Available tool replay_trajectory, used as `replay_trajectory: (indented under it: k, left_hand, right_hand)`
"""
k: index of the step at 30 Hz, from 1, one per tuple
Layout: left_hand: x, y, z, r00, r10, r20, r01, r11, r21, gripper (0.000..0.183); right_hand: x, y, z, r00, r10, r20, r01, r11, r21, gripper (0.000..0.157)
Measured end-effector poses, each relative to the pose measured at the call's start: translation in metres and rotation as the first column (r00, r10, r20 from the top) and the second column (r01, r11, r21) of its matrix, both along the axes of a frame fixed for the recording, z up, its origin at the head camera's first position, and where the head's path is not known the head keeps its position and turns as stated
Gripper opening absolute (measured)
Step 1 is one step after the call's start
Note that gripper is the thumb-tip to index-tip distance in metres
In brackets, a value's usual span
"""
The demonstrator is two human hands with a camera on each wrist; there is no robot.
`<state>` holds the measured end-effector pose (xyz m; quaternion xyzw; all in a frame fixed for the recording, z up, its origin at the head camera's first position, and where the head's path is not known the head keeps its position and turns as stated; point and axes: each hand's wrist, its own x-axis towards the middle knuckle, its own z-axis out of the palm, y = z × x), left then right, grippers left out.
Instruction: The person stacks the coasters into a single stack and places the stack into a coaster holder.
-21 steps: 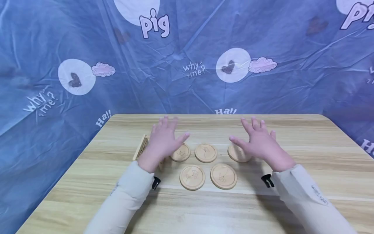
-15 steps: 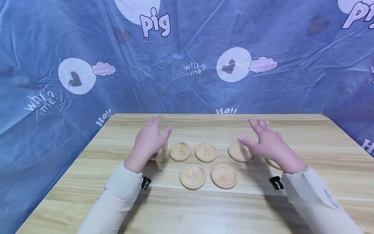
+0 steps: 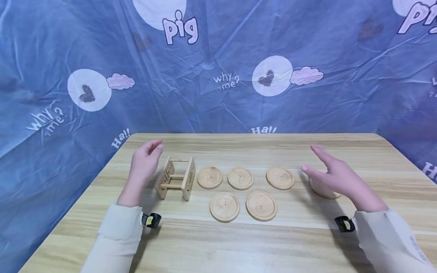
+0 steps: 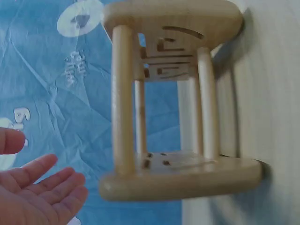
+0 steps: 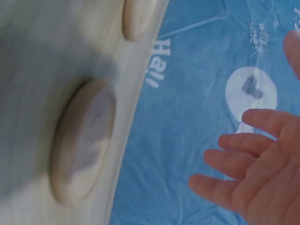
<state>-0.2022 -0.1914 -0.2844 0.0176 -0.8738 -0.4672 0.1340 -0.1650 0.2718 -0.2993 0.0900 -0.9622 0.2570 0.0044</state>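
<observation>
A small wooden rack point(image 3: 176, 176) with carved side panels and round rods stands on the left part of the table. My left hand point(image 3: 145, 161) hovers just left of it, fingers loosely bent and holding nothing; the left wrist view shows the rack point(image 4: 123, 103) apart from the fingers point(image 4: 65, 187). My right hand point(image 3: 341, 180) is above a round wooden coaster point(image 3: 324, 191) that it partly hides. In the right wrist view its fingers point(image 5: 225, 164) are spread and apart from the coaster point(image 5: 86, 140).
Between the hands lie several more engraved coasters: a back row with one point(image 3: 209, 178), another point(image 3: 240, 178) and a third point(image 3: 280, 178), and a front pair point(image 3: 225, 207) point(image 3: 261, 206). Behind the wooden table point(image 3: 218, 246) hangs a blue printed cloth point(image 3: 205, 94).
My left hand has moved left, off from over the rack, which now shows whole. My right hand has moved right, from over one coaster to above the rightmost one.
</observation>
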Motion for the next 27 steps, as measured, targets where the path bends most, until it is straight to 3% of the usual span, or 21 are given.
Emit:
replay_trajectory:
  k: [4,8,11,14,17,19,23,27]
  left_hand:
    - [0.001,-0.005,-0.006,1.0,0.013,0.02,-0.016,0.99,0.143,0.034]
    - [0.0,-0.009,-0.013,0.999,0.021,0.05,-0.036,0.946,0.322,0.036]
    - [-0.001,-0.012,-0.02,0.998,0.026,0.053,-0.047,0.89,0.453,0.035]
    - [-0.002,-0.016,-0.026,0.997,0.017,0.074,-0.057,0.814,0.578,0.027]
    - [-0.003,-0.02,-0.031,0.994,-0.017,0.109,-0.061,0.739,0.671,0.02]
    - [-0.003,-0.021,-0.033,0.99,-0.043,0.132,-0.064,0.705,0.707,0.019]
    - [-0.005,-0.021,-0.039,0.986,-0.078,0.148,-0.058,0.672,0.738,0.02]
    - [-0.005,-0.019,-0.044,0.984,-0.096,0.149,-0.047,0.667,0.744,0.022]
  right_hand:
    - [0.001,0.012,-0.006,1.0,-0.018,0.026,0.018,1.0,0.0,0.082]
    - [0.002,0.024,-0.012,0.998,-0.021,0.054,0.024,0.998,-0.05,0.077]
    - [0.003,0.032,-0.016,0.997,-0.014,0.074,0.023,0.992,-0.123,0.075]
    - [0.003,0.038,-0.019,0.995,-0.009,0.1,0.026,0.984,-0.174,0.076]
    - [0.001,0.044,-0.023,0.993,-0.005,0.119,0.029,0.979,-0.204,0.077]
    - [0.0,0.049,-0.026,0.991,-0.004,0.13,0.034,0.973,-0.226,0.078]
    - [-0.002,0.056,-0.032,0.986,-0.007,0.168,0.055,0.957,-0.286,0.079]
    - [-0.003,0.058,-0.038,0.976,-0.016,0.217,0.084,0.947,-0.308,0.081]
